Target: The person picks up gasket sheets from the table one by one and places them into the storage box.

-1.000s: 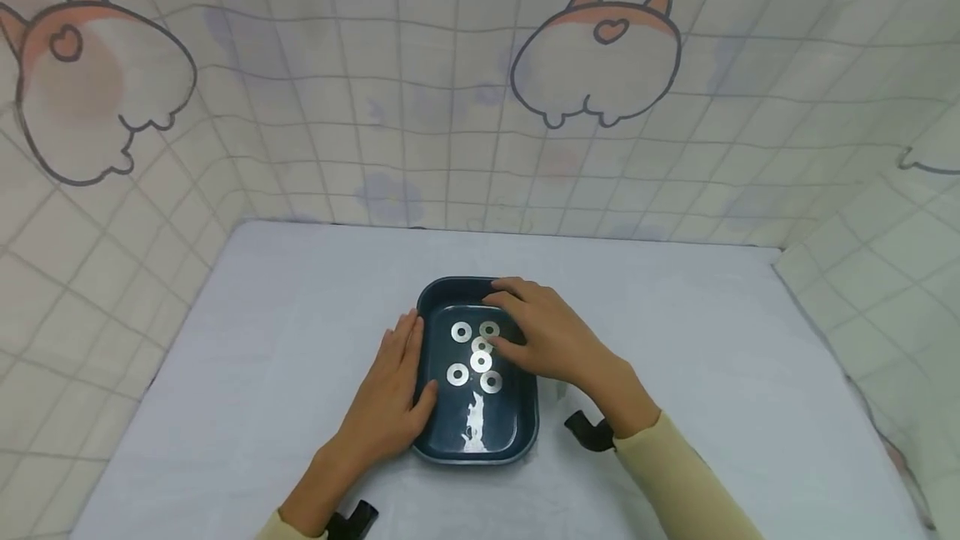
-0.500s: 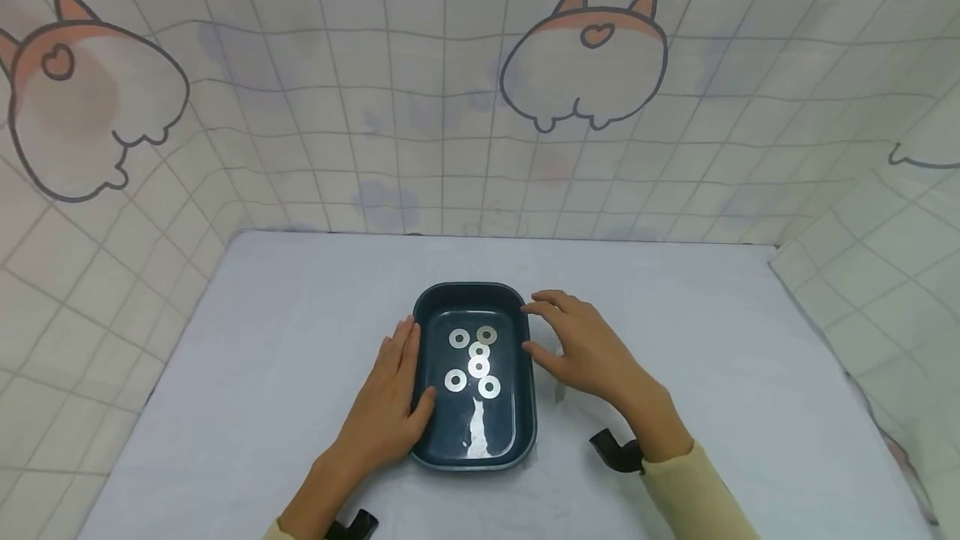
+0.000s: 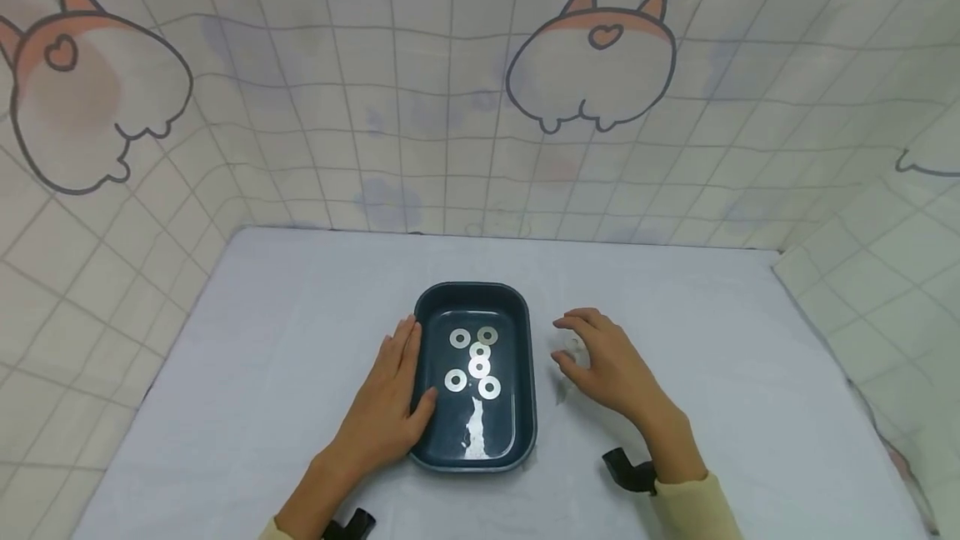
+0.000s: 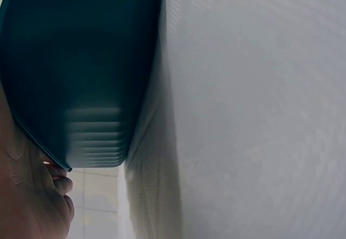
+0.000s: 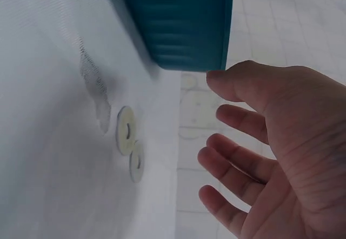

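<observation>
A dark blue-green rectangular tray (image 3: 512, 433) lies on the white table, with several flat silver washers (image 3: 496, 392) inside it. My left hand (image 3: 382, 394) rests along the tray's left rim, fingers straight and thumb at the edge. Right of the tray, my right hand (image 3: 611, 365) hovers with thumb and fingers spread and loosely bent, holding nothing. In the right wrist view, a washer (image 5: 122, 135) and a second washer (image 5: 134, 170) lie on the cloth beyond the fingertips, close together; in the head view they are partly hidden by the hand.
White cloth covers the table (image 3: 315, 290). A grid-patterned curtain (image 3: 420, 107) with cartoon dogs stands behind it and at both sides. A small grey mark (image 5: 97, 87) shows on the cloth near the loose washers.
My right hand has moved from over the tray out to the right, above the table beside it. The left hand stays on the tray's rim.
</observation>
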Motion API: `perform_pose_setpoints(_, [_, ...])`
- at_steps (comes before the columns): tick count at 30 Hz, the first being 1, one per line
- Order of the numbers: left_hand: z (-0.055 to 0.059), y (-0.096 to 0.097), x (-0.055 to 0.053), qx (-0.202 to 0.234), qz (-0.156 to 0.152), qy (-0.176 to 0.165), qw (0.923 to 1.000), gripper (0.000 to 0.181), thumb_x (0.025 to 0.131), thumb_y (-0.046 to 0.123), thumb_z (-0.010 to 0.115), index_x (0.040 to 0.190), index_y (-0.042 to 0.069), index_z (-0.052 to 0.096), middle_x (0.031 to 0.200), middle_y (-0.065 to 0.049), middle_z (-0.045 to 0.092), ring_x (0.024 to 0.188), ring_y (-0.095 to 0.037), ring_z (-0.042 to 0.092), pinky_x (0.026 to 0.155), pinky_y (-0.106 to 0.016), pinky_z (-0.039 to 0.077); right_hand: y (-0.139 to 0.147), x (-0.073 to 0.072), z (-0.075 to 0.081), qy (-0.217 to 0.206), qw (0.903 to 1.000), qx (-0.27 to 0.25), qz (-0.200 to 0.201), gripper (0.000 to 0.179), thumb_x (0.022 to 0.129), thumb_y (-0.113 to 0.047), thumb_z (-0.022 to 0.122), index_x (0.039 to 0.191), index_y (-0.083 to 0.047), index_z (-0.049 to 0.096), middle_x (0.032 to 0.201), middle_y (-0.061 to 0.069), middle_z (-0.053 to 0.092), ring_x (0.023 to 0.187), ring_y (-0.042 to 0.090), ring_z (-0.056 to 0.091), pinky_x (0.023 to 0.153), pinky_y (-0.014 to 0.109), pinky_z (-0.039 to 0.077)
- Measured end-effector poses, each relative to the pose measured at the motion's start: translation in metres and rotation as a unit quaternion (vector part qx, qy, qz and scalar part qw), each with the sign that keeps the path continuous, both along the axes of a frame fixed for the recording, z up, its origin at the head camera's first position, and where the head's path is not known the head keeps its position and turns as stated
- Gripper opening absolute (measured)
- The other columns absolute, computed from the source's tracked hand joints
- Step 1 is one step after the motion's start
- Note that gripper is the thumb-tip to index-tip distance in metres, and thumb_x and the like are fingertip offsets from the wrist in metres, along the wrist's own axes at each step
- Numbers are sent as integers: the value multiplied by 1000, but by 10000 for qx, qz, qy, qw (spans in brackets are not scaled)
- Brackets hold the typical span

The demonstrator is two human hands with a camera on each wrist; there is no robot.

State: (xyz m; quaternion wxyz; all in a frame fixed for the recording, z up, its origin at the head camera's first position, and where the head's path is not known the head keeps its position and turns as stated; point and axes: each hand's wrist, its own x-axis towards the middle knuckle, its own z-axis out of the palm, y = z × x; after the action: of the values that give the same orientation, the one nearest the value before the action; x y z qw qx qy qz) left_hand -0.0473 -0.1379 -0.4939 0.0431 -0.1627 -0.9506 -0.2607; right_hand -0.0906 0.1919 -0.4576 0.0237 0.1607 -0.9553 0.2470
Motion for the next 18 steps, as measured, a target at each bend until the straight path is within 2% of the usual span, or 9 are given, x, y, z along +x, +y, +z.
perform_pose_setpoints(5, [2,0,-1,-43,41,-236,9997,90,100,32,61,171,9,11,181,-8,11,169,-26,12,130,-13,-13,3,1,-7,-64,9998,-122,-129,36,93,-20,80,126,-7,73,125,12,68,115,31,66,100,51,60])
perform_pose_setpoints(13, [1,2,-2,35,65,-177,9998,91,99,30,64,171,8,12,180,-10,13,168,-27,15,133,-19,-8,3,3,-19,-4,9996,-69,-288,27,92,-17,80,118,-9,76,110,9,71,95,24,66,84,41,58])
perform_pose_setpoints(18, [1,0,-2,-11,52,-220,9997,90,100,31,62,171,9,11,181,-9,12,168,-27,15,130,-13,-12,0,3,-27,188,9992,184,-289,28,90,-17,82,117,-8,76,107,8,70,92,22,63,82,41,55])
